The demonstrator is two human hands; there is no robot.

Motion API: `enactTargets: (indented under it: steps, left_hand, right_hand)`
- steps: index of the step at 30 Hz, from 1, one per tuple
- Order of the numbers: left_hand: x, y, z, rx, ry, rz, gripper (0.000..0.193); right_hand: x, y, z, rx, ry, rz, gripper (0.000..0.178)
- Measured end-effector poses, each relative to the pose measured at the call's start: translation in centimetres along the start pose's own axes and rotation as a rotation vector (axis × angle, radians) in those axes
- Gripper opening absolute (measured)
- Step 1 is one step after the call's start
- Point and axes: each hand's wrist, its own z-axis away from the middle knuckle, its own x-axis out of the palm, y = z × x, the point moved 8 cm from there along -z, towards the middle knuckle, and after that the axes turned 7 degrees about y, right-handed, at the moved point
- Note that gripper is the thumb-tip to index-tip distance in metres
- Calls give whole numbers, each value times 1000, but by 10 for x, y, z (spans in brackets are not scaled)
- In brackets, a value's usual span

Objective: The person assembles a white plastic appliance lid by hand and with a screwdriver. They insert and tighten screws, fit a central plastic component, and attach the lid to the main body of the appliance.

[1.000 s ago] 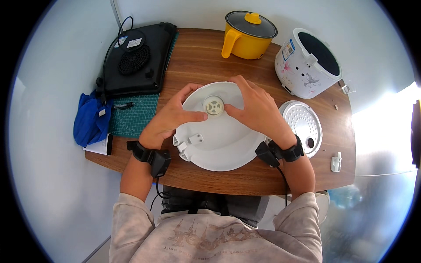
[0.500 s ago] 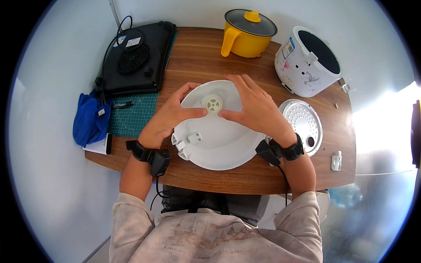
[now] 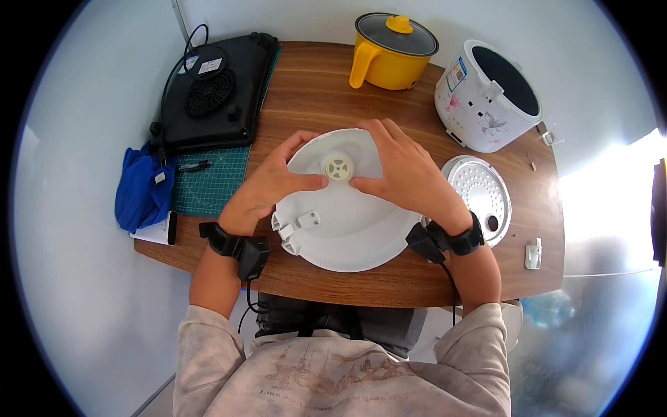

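A white plastic rice cooker lid (image 3: 354,233) lies over the table's near middle, its hollow inner side facing me. Near its far edge sits a round cream-coloured slotted vent piece (image 3: 338,168). My left hand (image 3: 281,174) is closed on the lid's far left rim, thumb tip beside the vent piece. From the other side, my right hand (image 3: 406,170) grips the far right rim, its thumb on the inner surface just right of the vent piece. Fingers of both hands are partly hidden behind the rim. Hinge parts show at the lid's left edge.
At the back right stands a white flowered rice cooker body (image 3: 479,104), with a perforated metal inner lid (image 3: 479,187) nearer. A yellow pot (image 3: 396,59) is behind. An upturned black cooktop (image 3: 215,97), green cutting mat (image 3: 222,177) and blue cloth (image 3: 144,191) occupy the left.
My right thumb has shifted slightly right, away from the vent piece. Both hands keep their hold, and the lid has barely moved.
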Motion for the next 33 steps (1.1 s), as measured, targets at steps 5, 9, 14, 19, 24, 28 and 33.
enactTargets:
  steps: [5, 9, 14, 19, 24, 28, 33]
  left_hand:
    - [0, 1, 1, -3, 13, -13, 63]
    - [-1, -2, 0, -23, 11, 9, 67]
    - [-1, -4, -1, -31, 23, -22, 68]
    - [0, 1, 1, 6, 21, -30, 62]
    - [-3, -3, -1, 11, 42, -7, 58]
    - [0, -3, -1, 16, 11, 34, 55]
    - [1, 1, 2, 23, 30, 52, 51]
  right_hand:
    - [2, 4, -1, 68, -27, -44, 67]
    - [3, 6, -2, 72, -10, -60, 64]
    - [3, 6, -2, 60, -4, -71, 62]
    - [2, 5, -2, 59, 8, -69, 62]
    - [0, 2, -2, 38, 49, -73, 60]
    - [0, 7, -4, 32, 108, -128, 54]
    - [-4, 3, -7, 35, 177, -139, 46]
